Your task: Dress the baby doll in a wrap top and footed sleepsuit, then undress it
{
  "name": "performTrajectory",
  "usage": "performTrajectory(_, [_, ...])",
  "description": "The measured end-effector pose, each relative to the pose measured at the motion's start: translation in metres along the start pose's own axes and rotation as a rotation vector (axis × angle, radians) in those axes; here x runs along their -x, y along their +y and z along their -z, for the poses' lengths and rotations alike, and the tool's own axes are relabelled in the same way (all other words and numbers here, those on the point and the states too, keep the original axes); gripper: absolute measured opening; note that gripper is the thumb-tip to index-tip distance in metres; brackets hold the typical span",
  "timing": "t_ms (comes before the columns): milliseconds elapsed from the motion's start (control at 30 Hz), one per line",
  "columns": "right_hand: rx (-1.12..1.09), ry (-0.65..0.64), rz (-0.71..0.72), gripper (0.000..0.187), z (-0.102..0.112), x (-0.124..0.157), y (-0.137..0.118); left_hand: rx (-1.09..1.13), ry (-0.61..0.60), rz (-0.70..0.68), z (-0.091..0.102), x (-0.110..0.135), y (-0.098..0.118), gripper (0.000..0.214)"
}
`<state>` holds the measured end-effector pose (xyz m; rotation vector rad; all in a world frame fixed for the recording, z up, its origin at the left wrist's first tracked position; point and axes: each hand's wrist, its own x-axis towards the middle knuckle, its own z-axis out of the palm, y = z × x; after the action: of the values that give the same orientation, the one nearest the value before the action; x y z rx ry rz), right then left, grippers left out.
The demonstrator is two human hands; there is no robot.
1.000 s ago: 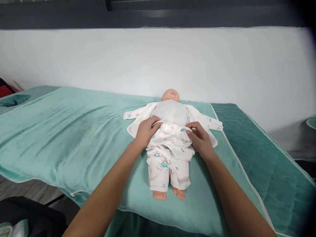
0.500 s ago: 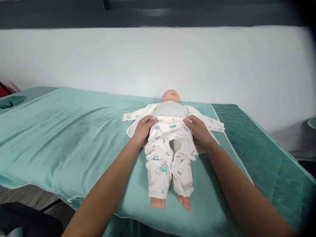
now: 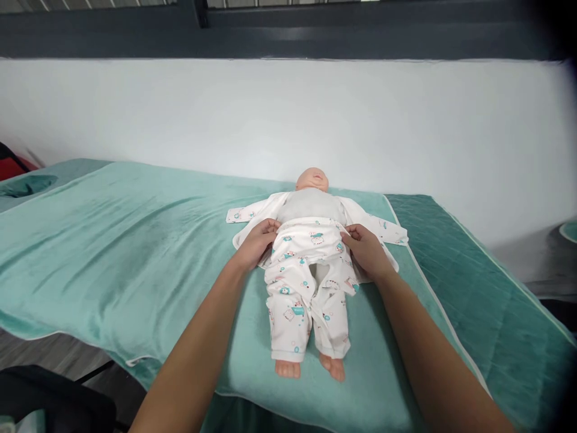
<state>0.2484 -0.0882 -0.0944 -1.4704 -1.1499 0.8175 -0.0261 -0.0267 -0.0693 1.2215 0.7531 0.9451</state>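
Note:
A baby doll point(image 3: 311, 205) lies on its back, head toward the wall and bare feet toward me. Printed white baby pants point(image 3: 293, 282) cover its legs and reach up to the waist, with an open slit at the crotch. Its white printed jacket point(image 3: 387, 231) is spread open beneath it, sleeves out to both sides. My left hand point(image 3: 259, 242) has its fingers closed at the left edge of the waistband. At the right edge, my right hand point(image 3: 366, 249) pinches the waistband between thumb and fingers.
Under the doll is a light green blanket point(image 3: 135, 252) with wrinkles on the left. A darker green quilted cover point(image 3: 478, 288) shows at the right. Behind stands a white wall point(image 3: 288, 120). A black object point(image 3: 54, 397) is at the lower left, beside the bed.
The waistband now lies flatter around the doll's waist. Both hands have moved slightly outward and lower to its sides. The camera view has tilted up a little.

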Motion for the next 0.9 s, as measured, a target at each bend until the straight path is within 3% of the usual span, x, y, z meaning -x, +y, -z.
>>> performTrajectory(100, [-0.066, 0.007, -0.064, 0.015, -0.001, 0.001, -0.002, -0.114, 0.037, -0.006, 0.002, 0.0, -0.002, 0.022])
performTrajectory(200, [-0.145, 0.01, -0.108, 0.012, -0.003, 0.003, -0.004, -0.268, 0.217, -0.094, 0.002, -0.004, -0.01, 0.02])
performTrajectory(267, [-0.208, -0.014, -0.143, 0.013, -0.004, 0.003, -0.005, -0.276, 0.305, -0.121, 0.003, -0.008, -0.015, 0.022])
performTrajectory(367, [-0.293, -0.085, -0.183, 0.016, -0.002, 0.004, -0.008, -0.243, 0.325, -0.055, 0.003, -0.015, -0.02, 0.027])
performTrajectory(533, [-0.415, -0.133, -0.217, 0.019, 0.0, 0.006, -0.012, -0.367, 0.231, 0.029, 0.004, -0.02, -0.018, 0.021])
performTrajectory(733, [-0.378, -0.14, -0.189, 0.019, -0.002, 0.006, -0.012, -0.168, -0.02, 0.241, 0.01, -0.029, -0.008, 0.015])
performTrajectory(900, [-0.223, -0.177, -0.098, 0.023, -0.003, 0.004, -0.007, -0.103, -0.175, 0.321, 0.021, -0.036, 0.006, 0.022])
